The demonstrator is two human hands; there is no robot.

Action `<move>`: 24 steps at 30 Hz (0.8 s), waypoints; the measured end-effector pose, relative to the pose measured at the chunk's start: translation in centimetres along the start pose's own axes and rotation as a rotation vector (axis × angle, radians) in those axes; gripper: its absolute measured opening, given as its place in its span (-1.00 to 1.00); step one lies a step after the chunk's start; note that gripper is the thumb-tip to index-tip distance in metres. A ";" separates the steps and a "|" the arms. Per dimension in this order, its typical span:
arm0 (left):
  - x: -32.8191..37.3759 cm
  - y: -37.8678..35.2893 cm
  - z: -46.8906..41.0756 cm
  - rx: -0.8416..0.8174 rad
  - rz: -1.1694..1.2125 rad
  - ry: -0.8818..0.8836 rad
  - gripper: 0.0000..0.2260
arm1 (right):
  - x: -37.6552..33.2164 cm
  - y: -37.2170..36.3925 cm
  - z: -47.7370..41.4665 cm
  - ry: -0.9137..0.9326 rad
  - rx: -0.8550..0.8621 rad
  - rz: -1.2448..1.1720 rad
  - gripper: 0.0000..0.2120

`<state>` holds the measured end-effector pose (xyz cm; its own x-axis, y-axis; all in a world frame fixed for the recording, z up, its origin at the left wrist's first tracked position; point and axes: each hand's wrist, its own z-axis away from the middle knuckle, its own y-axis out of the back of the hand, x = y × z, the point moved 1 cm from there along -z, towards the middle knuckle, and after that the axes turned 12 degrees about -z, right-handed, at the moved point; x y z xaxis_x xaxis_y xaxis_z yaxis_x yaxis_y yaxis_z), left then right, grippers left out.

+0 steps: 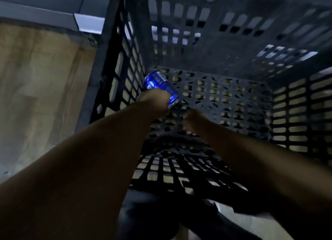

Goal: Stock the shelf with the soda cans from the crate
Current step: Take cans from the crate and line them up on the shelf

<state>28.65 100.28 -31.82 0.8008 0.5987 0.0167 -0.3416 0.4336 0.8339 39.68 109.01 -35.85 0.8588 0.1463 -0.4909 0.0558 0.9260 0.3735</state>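
Reaching into the crate [224, 41], the left hand [154, 101] gripped a can [159, 83] by its left wall; the right hand [195, 120] was unreadable.

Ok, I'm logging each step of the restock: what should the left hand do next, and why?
Probably lift the blue can straight up out of the crate: the left hand seems closed around it in the far-left floor corner, and no other can shows.
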 end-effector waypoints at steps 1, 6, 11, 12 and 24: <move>0.0 -0.2 -0.8 -0.021 -0.006 -0.016 -0.78 | -0.4 0.2 -0.4 0.021 -0.017 0.059 -0.69; 0.7 0.7 -2.4 -0.036 0.043 -0.035 -0.88 | -2.7 1.7 -2.1 0.028 0.035 0.213 -0.61; 2.2 1.3 -3.5 0.060 0.157 -0.017 -0.85 | -2.6 2.4 -3.9 0.166 0.120 0.086 -0.57; 2.7 1.3 -3.7 0.067 0.176 -0.012 -0.83 | -2.7 2.7 -3.7 0.207 0.120 0.027 -0.52; 1.6 0.8 -3.9 0.194 0.359 0.045 -0.85 | -2.8 1.3 -6.0 0.271 0.184 -0.082 -0.35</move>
<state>27.73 104.20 -33.29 0.6238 0.7194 0.3055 -0.4934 0.0594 0.8678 34.28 111.87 -38.68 0.6827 0.1840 -0.7071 0.2313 0.8636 0.4480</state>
